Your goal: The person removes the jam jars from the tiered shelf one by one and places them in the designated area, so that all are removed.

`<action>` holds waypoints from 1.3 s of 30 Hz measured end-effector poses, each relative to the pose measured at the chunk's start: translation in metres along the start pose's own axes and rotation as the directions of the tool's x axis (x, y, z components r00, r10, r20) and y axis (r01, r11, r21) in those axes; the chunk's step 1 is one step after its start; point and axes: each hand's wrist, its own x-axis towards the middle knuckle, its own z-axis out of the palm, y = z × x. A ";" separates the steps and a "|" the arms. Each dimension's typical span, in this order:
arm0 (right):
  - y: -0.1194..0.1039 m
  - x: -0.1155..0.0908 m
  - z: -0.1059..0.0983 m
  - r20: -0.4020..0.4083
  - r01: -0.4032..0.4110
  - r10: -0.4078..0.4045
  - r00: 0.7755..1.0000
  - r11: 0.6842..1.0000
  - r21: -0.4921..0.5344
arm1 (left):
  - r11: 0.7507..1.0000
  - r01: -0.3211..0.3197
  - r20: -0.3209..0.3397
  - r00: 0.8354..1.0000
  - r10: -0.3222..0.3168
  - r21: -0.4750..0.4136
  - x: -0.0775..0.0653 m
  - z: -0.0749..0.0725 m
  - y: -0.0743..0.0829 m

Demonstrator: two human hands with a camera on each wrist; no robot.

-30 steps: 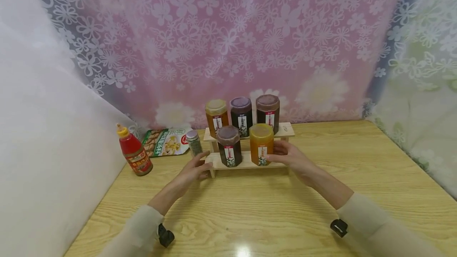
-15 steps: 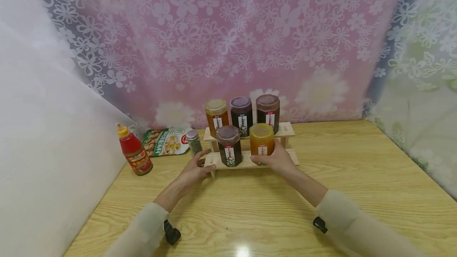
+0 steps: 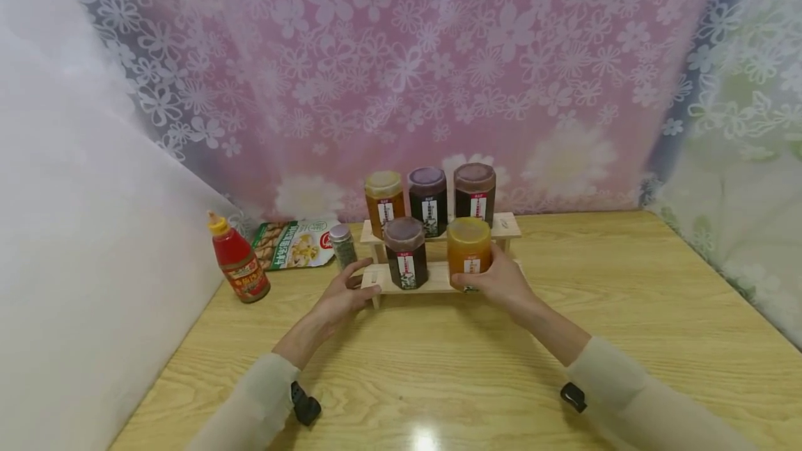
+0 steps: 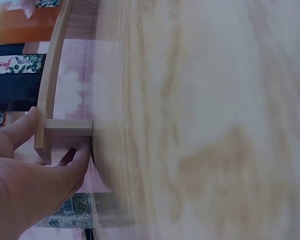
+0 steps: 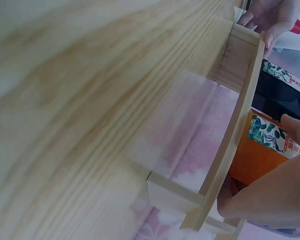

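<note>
A two-step wooden rack [image 3: 438, 280] stands on the table. My left hand [image 3: 341, 301] grips the left end of its lower step, thumb on the front edge, fingers [image 4: 80, 162] behind the end leg in the left wrist view. On that step, to the right, sits a jar of orange-yellow preserve [image 3: 468, 246]. My right hand [image 3: 501, 280] holds it low down, thumb across the front label. The right wrist view has the jar's orange base [image 5: 255, 155] close at the rack's front rail [image 5: 235, 130]. A dark jar [image 3: 407, 256] stands left of it, upright and apart.
On the upper step stand an amber jar [image 3: 383, 204], a purple-lidded jar [image 3: 428, 200] and a brown-lidded jar [image 3: 475, 193]. Left of the rack are a spice shaker [image 3: 344, 248], a food packet [image 3: 294, 246] and a red sauce bottle [image 3: 240, 259]. A floral curtain [image 3: 401, 75] hangs behind.
My right hand has come from the orange jar's right side to a grip across its front. The jar has shifted slightly right, away from the dark jar. My left hand stays on the rack.
</note>
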 end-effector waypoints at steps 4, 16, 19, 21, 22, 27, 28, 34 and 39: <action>0.002 -0.003 -0.010 0.004 0.017 -0.017 1.000 1.000 -0.020 | 1.000 0.012 -0.010 1.000 -0.012 -0.002 0.003 0.000 0.004; 0.013 -0.018 -0.042 0.027 0.044 -0.044 0.999 0.999 0.003 | 0.999 0.034 -0.033 0.999 -0.034 0.004 0.003 0.002 0.004; 0.018 -0.021 -0.051 0.033 0.044 -0.044 0.998 0.999 -0.004 | 0.999 0.033 -0.031 0.999 -0.033 0.005 0.003 0.002 0.003; 0.021 -0.022 -0.057 0.035 0.044 -0.043 0.998 0.999 -0.011 | 1.000 0.026 -0.020 0.999 -0.026 0.009 0.002 0.003 0.003; 0.023 -0.023 -0.060 0.035 0.044 -0.043 0.998 0.999 -0.012 | 1.000 0.022 -0.015 1.000 -0.022 0.013 0.001 0.003 0.003; 0.030 -0.025 -0.076 0.023 0.038 -0.038 0.999 0.999 -0.031 | 1.000 0.014 -0.015 1.000 -0.014 0.014 -0.002 0.005 0.004; 0.031 -0.026 -0.078 0.020 0.037 -0.036 0.999 0.999 -0.034 | 1.000 0.015 -0.018 1.000 -0.015 0.012 -0.002 0.006 0.004; 0.039 -0.028 -0.096 0.008 0.026 -0.025 1.000 0.998 -0.058 | 1.000 0.005 -0.016 1.000 -0.005 0.015 -0.003 0.006 0.003; 0.048 -0.029 -0.112 -0.003 0.016 -0.016 1.000 0.998 -0.063 | 1.000 0.001 -0.001 1.000 -0.001 0.017 -0.002 0.006 0.003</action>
